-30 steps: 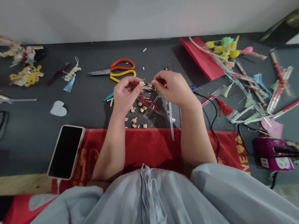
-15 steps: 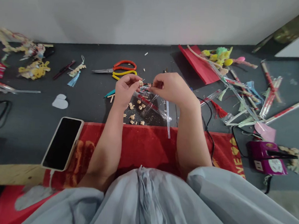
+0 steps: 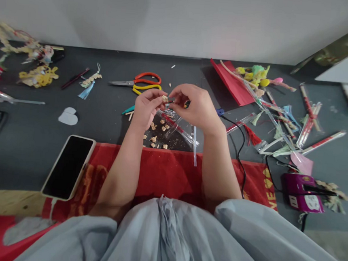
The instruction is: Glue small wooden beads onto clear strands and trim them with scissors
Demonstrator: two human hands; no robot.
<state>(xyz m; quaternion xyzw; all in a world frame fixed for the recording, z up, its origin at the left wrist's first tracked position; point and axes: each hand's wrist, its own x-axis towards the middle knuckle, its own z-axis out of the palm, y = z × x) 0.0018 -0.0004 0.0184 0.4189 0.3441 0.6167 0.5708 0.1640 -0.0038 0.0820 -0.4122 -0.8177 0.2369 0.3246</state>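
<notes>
Red cloth (image 3: 170, 173), dark grey table (image 3: 102, 116), orange-and-yellow scissors (image 3: 141, 83), seemingly tan beads (image 3: 158, 131).

left hand (image 3: 147, 106) + right hand (image 3: 191, 105): pinching small bead (image 3: 165, 99) | scissors (image 3: 138, 80) behind | phone (image 3: 68, 166) left

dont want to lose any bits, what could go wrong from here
1. The small tan piece, pinched between the left hand and the right hand, could slip and get lost among the loose tan pieces on the table below.
2. The right forearm lies close to the black cable; a sideways sweep might snag it.
</notes>
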